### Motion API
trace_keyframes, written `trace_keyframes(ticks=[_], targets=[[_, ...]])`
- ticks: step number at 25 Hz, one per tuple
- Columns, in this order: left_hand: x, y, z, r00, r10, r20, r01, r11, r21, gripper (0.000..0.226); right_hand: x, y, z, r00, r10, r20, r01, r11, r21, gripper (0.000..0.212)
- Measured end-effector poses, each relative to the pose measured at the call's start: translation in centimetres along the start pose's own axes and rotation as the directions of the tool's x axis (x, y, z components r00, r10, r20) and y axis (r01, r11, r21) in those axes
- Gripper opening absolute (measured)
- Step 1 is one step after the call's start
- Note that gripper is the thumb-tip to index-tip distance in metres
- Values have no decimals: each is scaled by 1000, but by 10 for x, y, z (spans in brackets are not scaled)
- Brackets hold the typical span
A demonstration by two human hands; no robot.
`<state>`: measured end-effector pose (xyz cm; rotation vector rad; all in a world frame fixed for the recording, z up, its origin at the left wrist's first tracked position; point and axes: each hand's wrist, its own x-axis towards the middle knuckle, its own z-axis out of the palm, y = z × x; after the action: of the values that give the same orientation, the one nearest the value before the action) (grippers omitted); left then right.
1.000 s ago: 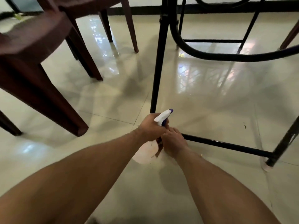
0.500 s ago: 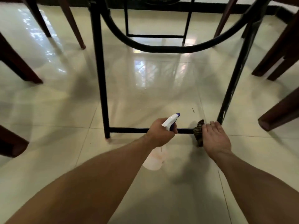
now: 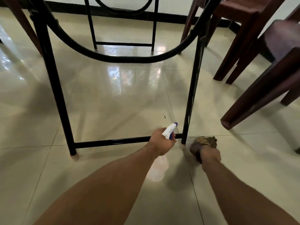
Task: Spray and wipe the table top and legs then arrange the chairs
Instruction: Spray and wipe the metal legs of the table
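At floor level, beneath the surface, a black metal frame [image 3: 34, 17] stands on a glossy tiled floor [image 3: 113, 103]; on the near side, the left leg [image 3: 55, 88] and the right leg [image 3: 193, 88] are joined low down by a straight crossbar [image 3: 113, 141] and higher up by a curved brace [image 3: 113, 58]; each leg ends in a pale foot resting on the tiles; the left hand [image 3: 160, 143] grips the spray bottle [image 3: 169, 130], fingers curled round its neck; the white trigger head with its blue nozzle tip sits just beside the lower end of the right leg, where the crossbar meets it; the translucent bottle body hangs below the hand, above the floor; the right hand [image 3: 210, 154] grips a bunched brown cloth [image 3: 203, 142], fingers closed round it; the cloth sits just to the right of the right leg's foot, and contact with the leg or the floor cannot be told; pale streaks glint along the right leg; a small dark speck [image 3: 164, 116] lies on the tile near the nozzle; a dark brown chair [image 3: 259, 93] stands to the right of the frame, apart from both hands, with a second chair [image 3: 235, 43] behind it; another chair leg [image 3: 24, 25] shows at upper left; the far legs [image 3: 90, 26] of the frame stand farther back, near a black baseboard [image 3: 170, 14].
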<state>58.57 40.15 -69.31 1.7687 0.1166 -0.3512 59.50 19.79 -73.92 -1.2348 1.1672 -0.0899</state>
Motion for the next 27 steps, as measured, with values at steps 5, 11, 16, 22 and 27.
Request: trace_keyframes(ticks=[5, 11, 16, 22, 27], targets=[[8, 9, 16, 999, 9, -50, -4, 996, 88, 8, 11, -64, 19, 800, -58, 597, 379, 820, -428, 21], [8, -1, 42, 985, -75, -156, 90, 991, 94, 12, 12, -88, 34, 642, 262, 721, 397, 690, -605, 45], [4, 8, 53, 980, -103, -169, 120, 989, 91, 13, 14, -111, 47, 455, 241, 857, 261, 885, -387, 73], [-2, 40, 59, 969, -17, -246, 30, 998, 51, 24, 9, -97, 25, 513, 239, 824, 240, 882, -405, 47], [-11, 58, 54, 963, 69, -259, -46, 994, 95, 24, -16, -113, 26, 543, 163, 823, 403, 810, -426, 37]])
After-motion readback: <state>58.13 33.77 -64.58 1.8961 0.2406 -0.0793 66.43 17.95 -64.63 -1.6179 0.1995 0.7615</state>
